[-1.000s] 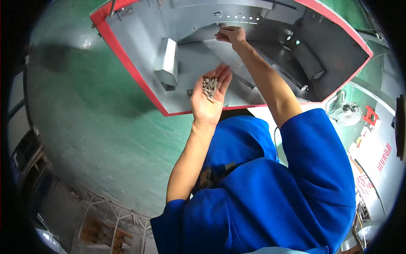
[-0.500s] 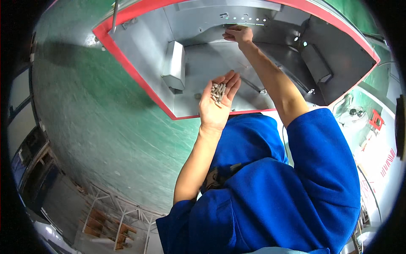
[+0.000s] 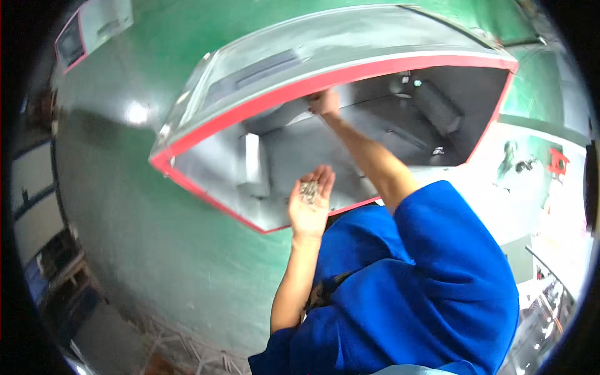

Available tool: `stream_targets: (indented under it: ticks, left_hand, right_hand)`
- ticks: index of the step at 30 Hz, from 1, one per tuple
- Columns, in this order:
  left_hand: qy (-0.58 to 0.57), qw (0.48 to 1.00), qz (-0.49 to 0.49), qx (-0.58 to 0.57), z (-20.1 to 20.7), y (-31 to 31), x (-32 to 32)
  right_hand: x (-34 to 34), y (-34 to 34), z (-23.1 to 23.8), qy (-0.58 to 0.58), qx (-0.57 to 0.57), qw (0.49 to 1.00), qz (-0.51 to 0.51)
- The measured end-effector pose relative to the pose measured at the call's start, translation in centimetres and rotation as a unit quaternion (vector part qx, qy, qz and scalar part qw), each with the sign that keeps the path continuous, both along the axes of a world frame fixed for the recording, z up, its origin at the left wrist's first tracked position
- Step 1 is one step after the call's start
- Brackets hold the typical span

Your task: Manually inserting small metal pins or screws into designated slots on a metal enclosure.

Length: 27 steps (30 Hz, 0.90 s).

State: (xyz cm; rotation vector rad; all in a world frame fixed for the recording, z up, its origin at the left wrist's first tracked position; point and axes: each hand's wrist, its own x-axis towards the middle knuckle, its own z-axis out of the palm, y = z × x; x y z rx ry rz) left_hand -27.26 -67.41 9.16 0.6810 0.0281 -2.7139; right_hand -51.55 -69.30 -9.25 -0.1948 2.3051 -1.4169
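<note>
Palm up at the opening's near edge, my left hand (image 3: 308,212) cradles a small heap of short beige-grey pegs (image 3: 308,192), its fingers stretched and slightly cupped. My right hand (image 3: 325,102) reaches into a big grey metal housing (image 3: 312,140) edged in red trim, close under its far rim. Its fingers look curled together, but blur and the rim partly hide them, and I cannot make out what they hold. The inner far wall behind that hand is mostly covered by the rim.
A pale box-shaped bracket (image 3: 252,164) stands inside the housing at the left, and a dark one (image 3: 437,106) at the right. Green floor (image 3: 137,206) lies to the left. On the right are a white surface (image 3: 525,181) and a red item (image 3: 558,162).
The view has shifted, so the housing sits lower and its outer top shows. My right hand's fingers, outstretched before, are now curled near the far rim. My left hand still carries the pegs.
</note>
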Motion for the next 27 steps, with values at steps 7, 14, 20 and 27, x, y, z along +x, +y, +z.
stream_targets:
  ticks: [7, 14, 20, 27]
  left_hand:
    - [-0.036, 0.998, -0.003, -0.046, 0.5, 0.2, -0.2]
    - [-0.034, 0.998, 0.012, -0.045, 0.3, 0.5, 0.1]
    - [-0.026, 0.998, 0.021, -0.057, 0.6, 0.8, -0.7]
    - [-0.034, 0.994, 0.049, -0.091, 0.7, 1.2, -1.0]
  right_hand:
    - [0.9, -0.7, 3.3, -0.247, -0.172, 0.939, -0.168]
    - [0.4, -1.4, 2.8, -0.275, -0.195, 0.928, -0.160]
    - [0.5, -1.7, -0.4, -0.259, -0.250, 0.913, -0.191]
    - [1.2, -1.6, 2.4, -0.285, -0.214, 0.916, -0.184]
